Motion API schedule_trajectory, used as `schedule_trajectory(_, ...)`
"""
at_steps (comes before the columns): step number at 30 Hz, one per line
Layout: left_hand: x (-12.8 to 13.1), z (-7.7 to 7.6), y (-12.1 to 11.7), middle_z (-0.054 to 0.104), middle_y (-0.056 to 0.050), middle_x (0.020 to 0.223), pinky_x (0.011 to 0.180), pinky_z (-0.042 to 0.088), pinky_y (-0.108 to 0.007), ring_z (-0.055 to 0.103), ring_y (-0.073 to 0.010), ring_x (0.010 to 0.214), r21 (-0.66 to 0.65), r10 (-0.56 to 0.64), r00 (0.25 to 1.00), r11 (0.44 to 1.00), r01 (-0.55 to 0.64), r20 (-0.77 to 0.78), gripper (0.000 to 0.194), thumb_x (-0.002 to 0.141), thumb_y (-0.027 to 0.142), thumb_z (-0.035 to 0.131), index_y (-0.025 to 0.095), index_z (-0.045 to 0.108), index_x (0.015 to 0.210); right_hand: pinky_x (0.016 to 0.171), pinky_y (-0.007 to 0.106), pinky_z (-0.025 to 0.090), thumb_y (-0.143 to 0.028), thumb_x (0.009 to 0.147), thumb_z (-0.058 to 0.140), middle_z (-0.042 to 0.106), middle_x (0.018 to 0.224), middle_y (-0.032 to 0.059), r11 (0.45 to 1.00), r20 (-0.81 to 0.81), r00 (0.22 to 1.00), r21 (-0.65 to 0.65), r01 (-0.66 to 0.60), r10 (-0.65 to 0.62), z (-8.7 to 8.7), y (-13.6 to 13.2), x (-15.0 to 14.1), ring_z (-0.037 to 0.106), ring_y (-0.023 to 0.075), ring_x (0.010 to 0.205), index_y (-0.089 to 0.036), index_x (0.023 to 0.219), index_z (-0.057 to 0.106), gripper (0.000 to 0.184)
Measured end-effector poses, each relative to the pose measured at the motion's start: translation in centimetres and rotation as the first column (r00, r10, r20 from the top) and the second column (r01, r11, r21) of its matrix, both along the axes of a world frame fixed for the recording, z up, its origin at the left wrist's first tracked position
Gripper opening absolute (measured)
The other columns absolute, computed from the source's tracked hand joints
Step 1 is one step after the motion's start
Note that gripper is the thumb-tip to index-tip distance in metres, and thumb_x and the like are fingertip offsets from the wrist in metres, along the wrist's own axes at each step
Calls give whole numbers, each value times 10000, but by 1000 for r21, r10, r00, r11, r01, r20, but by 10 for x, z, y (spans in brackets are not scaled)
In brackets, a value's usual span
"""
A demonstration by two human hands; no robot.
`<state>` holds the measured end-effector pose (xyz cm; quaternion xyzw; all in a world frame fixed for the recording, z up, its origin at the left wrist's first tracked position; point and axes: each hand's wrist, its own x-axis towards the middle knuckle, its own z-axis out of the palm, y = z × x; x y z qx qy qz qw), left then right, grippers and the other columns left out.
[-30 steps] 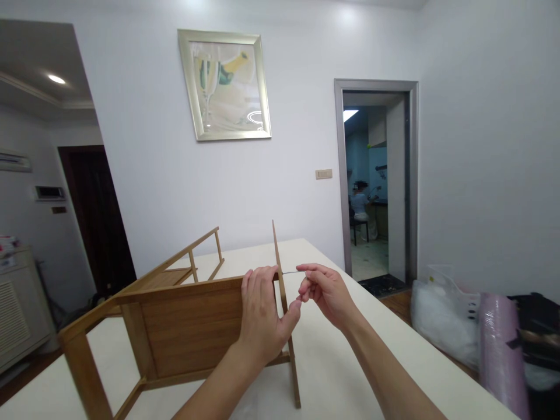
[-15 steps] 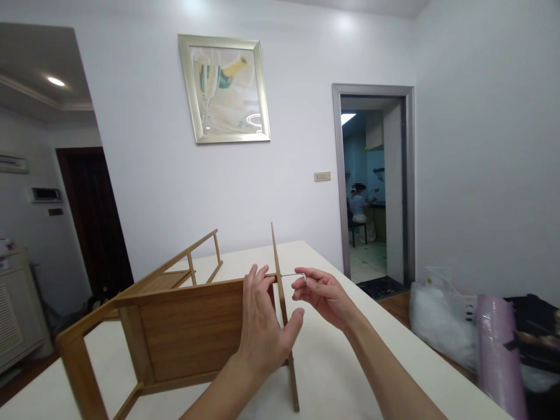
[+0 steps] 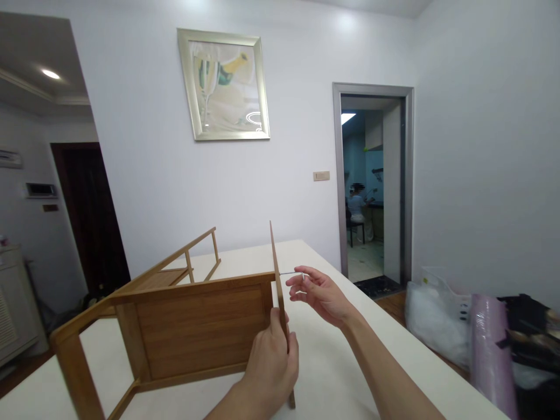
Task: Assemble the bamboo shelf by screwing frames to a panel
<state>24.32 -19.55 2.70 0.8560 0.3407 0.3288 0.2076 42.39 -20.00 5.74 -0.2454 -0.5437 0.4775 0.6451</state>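
A wooden shelf frame (image 3: 196, 318) lies on its side on a white table (image 3: 350, 373). Its upright side panel (image 3: 276, 274) faces me edge-on. My left hand (image 3: 273, 364) is closed around the lower part of that side panel. My right hand (image 3: 317, 291) pinches a small metal hex key (image 3: 292, 273), whose tip goes into the side panel near the top rail.
A white plastic bag (image 3: 431, 318), a pink roll (image 3: 492, 350) and dark items lie at the right. An open doorway (image 3: 370, 186) shows a person seated in a far room. A framed picture (image 3: 225, 84) hangs on the wall.
My left hand has slid down from the shelf's top corner and now grips the side panel lower. My right hand stays on the hex key, slightly turned.
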Motion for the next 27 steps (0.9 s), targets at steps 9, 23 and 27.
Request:
schedule_trajectory(9, -3, 3, -1, 662, -137, 921, 735, 426, -331, 644, -256, 808, -58, -38, 999, 998, 39, 25, 262, 878, 245, 359, 139, 387, 1115, 808, 406, 475, -324, 799, 683, 701, 917, 71, 1000, -15, 1000, -13, 26, -26, 2, 0, -3, 629, 167, 809, -216, 1076, 633, 301)
schedule_trajectory(23, 3, -13, 3, 609, -53, 800, 695, 407, -310, 610, -189, 717, -51, -121, 978, 990, 131, 170, 126, 914, 257, 323, 196, 421, 962, 787, 386, 473, -353, 784, 692, 700, 876, 72, 993, -54, 993, -51, 102, -105, 4, 0, -8, 627, 158, 766, -182, 1037, 655, 308)
schedule_trajectory(27, 4, -13, 3, 625, -71, 829, 719, 415, -323, 622, -199, 753, -47, -111, 977, 992, 121, 181, 134, 904, 260, 337, 190, 428, 974, 782, 381, 470, -375, 768, 703, 697, 842, 69, 989, -69, 987, -46, 142, -145, 5, 0, -12, 619, 153, 742, -170, 1011, 669, 320)
